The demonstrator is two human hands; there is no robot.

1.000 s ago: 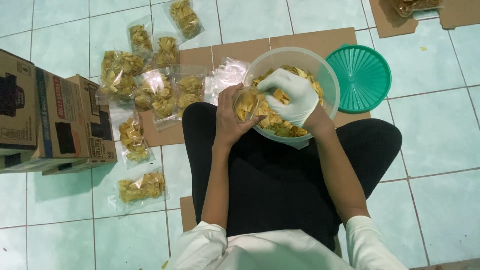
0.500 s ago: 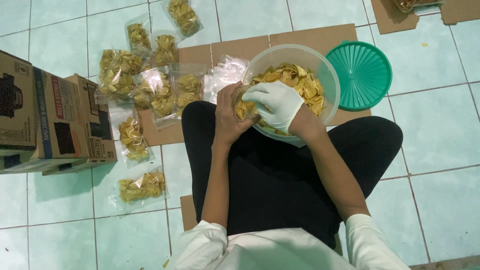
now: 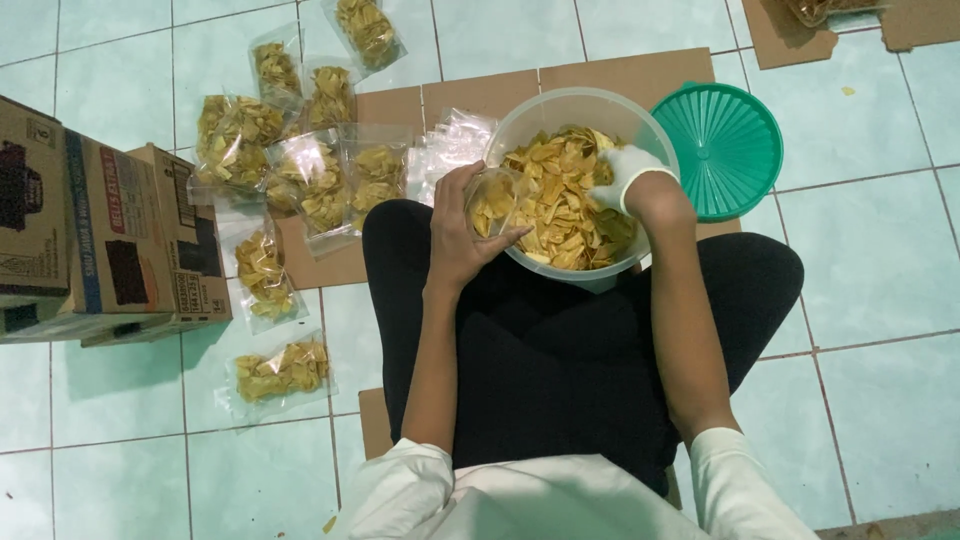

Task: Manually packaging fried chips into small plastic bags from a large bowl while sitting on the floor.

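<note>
Pale green floor tiles (image 3: 880,300) fill the view, with flat sheets of brown cardboard (image 3: 600,75) laid over them where a person sits cross-legged in black trousers. A clear plastic tub (image 3: 520,120) heaped with yellow chips (image 3: 565,200) rests on the person's lap. The left hand (image 3: 462,235), bare, is closed around a small clear bag (image 3: 492,200) partly filled with chips, holding it against the tub's near-left rim. The right hand (image 3: 625,175), in a white glove, is down among the chips at the right side of the tub; whether its fingers are closed on any chips cannot be told. The two hands are apart, with the heap between them. A round green lid (image 3: 725,150) lies on the floor just beside the tub, to its right. Filled chip bags (image 3: 300,180) lie scattered on the floor and cardboard to the left, and empty clear bags (image 3: 450,145) sit between them and the tub. Printed cardboard boxes (image 3: 90,240) stand at the far left.
</note>
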